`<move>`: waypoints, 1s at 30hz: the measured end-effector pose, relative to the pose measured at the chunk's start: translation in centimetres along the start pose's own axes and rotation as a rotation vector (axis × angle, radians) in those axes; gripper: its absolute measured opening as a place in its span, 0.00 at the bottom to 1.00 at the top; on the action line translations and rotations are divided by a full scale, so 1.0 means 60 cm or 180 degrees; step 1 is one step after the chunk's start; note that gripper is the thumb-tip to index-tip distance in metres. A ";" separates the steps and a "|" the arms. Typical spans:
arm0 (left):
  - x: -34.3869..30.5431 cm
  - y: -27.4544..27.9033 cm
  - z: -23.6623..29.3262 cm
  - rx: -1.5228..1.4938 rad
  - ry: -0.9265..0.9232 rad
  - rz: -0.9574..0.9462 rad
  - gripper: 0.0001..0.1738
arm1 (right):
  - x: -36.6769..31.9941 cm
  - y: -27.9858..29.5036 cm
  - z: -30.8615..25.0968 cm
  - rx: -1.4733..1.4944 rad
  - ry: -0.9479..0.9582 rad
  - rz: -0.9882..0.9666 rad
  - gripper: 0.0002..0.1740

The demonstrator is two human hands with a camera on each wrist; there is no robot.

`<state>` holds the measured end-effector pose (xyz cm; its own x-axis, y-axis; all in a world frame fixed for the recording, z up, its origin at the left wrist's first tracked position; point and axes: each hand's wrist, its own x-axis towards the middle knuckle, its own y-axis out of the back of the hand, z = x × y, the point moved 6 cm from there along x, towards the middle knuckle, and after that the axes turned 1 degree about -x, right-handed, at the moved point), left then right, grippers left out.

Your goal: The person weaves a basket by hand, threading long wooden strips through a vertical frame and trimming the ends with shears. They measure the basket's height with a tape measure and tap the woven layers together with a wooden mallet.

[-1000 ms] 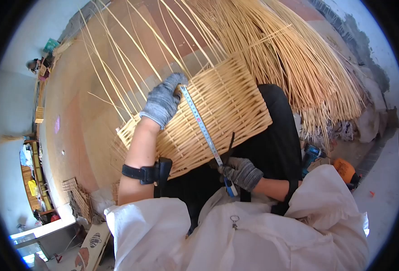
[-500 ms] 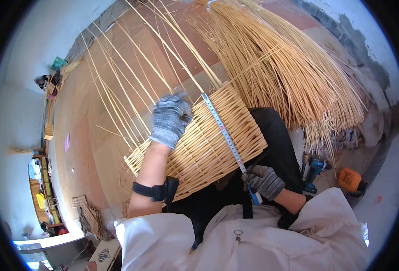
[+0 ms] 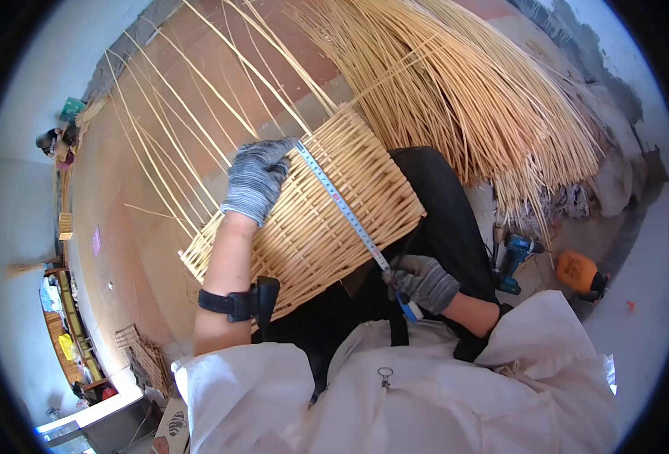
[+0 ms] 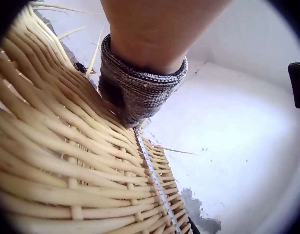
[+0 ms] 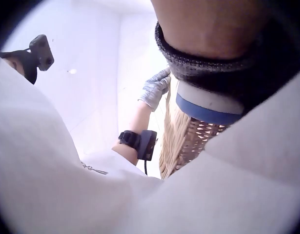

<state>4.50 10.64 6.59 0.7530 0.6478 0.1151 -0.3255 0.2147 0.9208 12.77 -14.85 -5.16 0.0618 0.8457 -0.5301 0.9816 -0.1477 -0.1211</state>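
A woven wicker basket (image 3: 311,219) lies tilted across the person's lap, long stakes rising from its upper edge. The gloved left hand (image 3: 257,180) grips that edge, fingertips beside the upper end of a metal tape (image 3: 339,202). In the left wrist view the glove (image 4: 140,95) meets the weave (image 4: 67,165) where the tape (image 4: 157,183) starts. Straight across the woven side, the tape runs to the lower edge. There the gloved right hand (image 3: 424,284) holds the blue-and-white tape case (image 3: 410,309); the case (image 5: 208,109) shows under the right cuff, its fingers hidden.
Loose wicker rods (image 3: 455,98) lie in a large bundle at the upper right. A blue drill (image 3: 512,261) and an orange object (image 3: 579,274) are on the floor at the right. Shelving (image 3: 69,325) stands at the far left.
The tape has shifted across the weave toward the basket's right end, with the right hand and case. The left hand came away from the tape's end, then came back beside it.
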 end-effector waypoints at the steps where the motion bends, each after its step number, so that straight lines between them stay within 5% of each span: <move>1: 0.001 -0.001 0.002 0.0036 0.0007 -0.0017 0.17 | 0.002 -0.001 0.001 -0.0089 -0.0025 0.0021 0.13; 12: 0.000 -0.002 0.004 0.0184 0.0016 0.0003 0.18 | 0.006 -0.002 -0.002 -0.0363 -0.0208 -0.0010 0.12; 20: 0.002 -0.009 -0.012 0.0220 0.0103 -0.0098 0.22 | 0.001 0.013 -0.020 -0.0391 0.0248 0.0146 0.11; 22: 0.005 0.016 0.026 0.0316 0.0014 0.0445 0.24 | -0.016 0.037 -0.053 -0.0277 0.0463 0.0337 0.10; 28: 0.045 -0.038 0.073 -0.0374 0.0158 0.0547 0.26 | -0.035 0.094 -0.051 -0.0129 -0.0096 0.0564 0.09; 30: 0.055 -0.048 0.083 0.0072 0.0174 0.0244 0.23 | -0.037 0.101 -0.041 -0.0118 -0.0168 0.0661 0.09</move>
<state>10.79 8.55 6.15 0.6939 0.7007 0.1657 -0.3675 0.1468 0.9184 19.05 -16.35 -2.68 0.2549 0.7708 -0.5838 0.9548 -0.2961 0.0258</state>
